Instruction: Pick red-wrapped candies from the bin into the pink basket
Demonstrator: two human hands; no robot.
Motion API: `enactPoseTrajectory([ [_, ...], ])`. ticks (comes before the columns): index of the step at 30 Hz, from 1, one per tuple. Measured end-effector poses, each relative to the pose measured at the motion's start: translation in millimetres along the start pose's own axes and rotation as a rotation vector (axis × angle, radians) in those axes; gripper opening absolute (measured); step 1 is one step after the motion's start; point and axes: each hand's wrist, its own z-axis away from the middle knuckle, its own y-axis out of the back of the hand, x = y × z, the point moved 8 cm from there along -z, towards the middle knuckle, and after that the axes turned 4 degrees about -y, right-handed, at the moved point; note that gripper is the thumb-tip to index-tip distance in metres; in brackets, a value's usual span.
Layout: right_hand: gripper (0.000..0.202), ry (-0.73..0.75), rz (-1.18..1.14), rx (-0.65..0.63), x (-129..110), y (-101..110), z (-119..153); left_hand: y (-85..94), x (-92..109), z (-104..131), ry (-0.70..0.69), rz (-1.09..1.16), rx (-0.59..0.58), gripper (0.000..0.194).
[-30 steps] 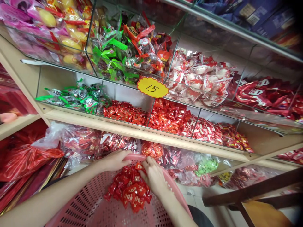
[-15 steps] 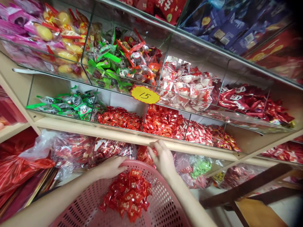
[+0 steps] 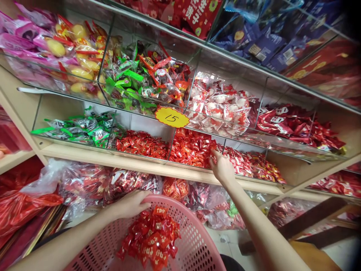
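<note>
**Your right hand meets the shelf's red packets at their right edge**

Your right hand (image 3: 224,167) is raised to the lower shelf row, its fingertips at the loose red packets (image 3: 190,146) just behind the low clear front panel. From those fingers, most of the packets spread to the left and a little farther back, so the right hand is much the nearer of your two. The packets lie jumbled, their long axes pointing every way, with no common line for the fingers to match. Your right fingers are curled, thumb and forefinger close together; you cannot tell from here whether a packet is pinched between them.

Just right of the fingertips stands a thin clear divider (image 3: 223,146), and beyond it lie red-and-white packets (image 3: 239,161). Up and left of the fingers hangs a yellow tag (image 3: 172,117) marked 15.

Your left hand (image 3: 131,205) is well apart, lower and to the left, its fingers closed over the far left part of the rim of the pink basket (image 3: 204,229). Right of the left fingers and below them, a heap of red packets (image 3: 153,241) rests inside the basket, below and left of your right fingers.
</note>
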Motion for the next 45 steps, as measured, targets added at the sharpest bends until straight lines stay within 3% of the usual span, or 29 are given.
enactPoseTrajectory([
  [16,0.019,-0.004,0.142,-0.028,-5,-6,9,-1.7,-4,0,-0.003,0.0,0.016,0.042],
  [22,0.02,-0.032,0.103,0.013,-3,1,8,2.0,2,-1,-0.017,0.013,0.027,0.033],
  [29,0.021,-0.022,-0.082,0.16,2,20,11,8.4,7,-3,-0.041,0.045,0.002,0.024],
  [34,0.024,-0.013,-0.352,0.286,1,56,25,17.2,14,-1,-0.098,0.185,-0.038,0.027],
  [36,0.025,-0.046,-0.578,0.213,-3,58,40,20.9,19,1,-0.12,0.235,-0.068,0.029],
  [38,0.028,-0.078,-0.868,0.003,-17,42,61,24.7,24,2,-0.132,0.257,-0.083,0.03],
  [42,0.035,-0.175,-1.23,-0.502,-58,-24,124,27.0,27,2,-0.152,0.252,-0.082,0.027],
  [45,0.038,-0.249,-1.336,-0.653,-78,-68,160,21.1,24,0,-0.148,0.235,-0.082,0.025],
])
